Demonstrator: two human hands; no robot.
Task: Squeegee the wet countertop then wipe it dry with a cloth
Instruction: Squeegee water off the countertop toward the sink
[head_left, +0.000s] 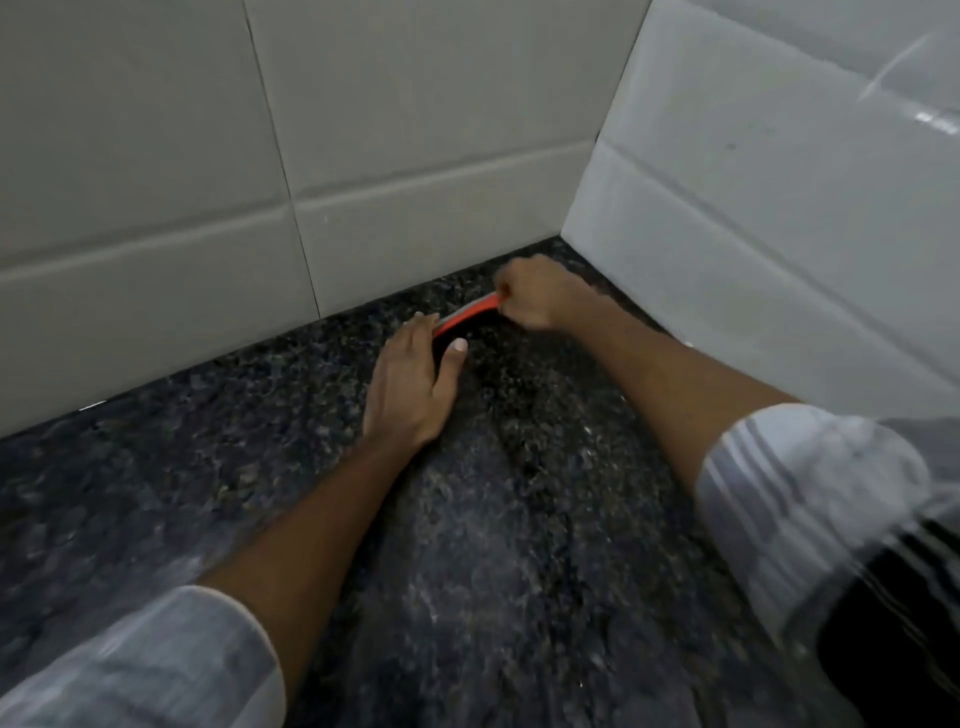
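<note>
A red squeegee (467, 313) with a dark blade lies low on the dark speckled granite countertop (493, 519), close to the back corner. My right hand (535, 299) grips its right end in a fist. My left hand (410, 384) holds the left end, fingers over the top and thumb in front of the blade. Most of the squeegee is hidden between the two hands. The counter surface looks wet and streaky. No cloth is in view.
Grey tiled walls meet in a corner just behind the hands, the back wall (208, 182) on the left and the side wall (779, 208) on the right. The image is blurred at the right edge. Rolled-up striped sleeves cover both upper forearms.
</note>
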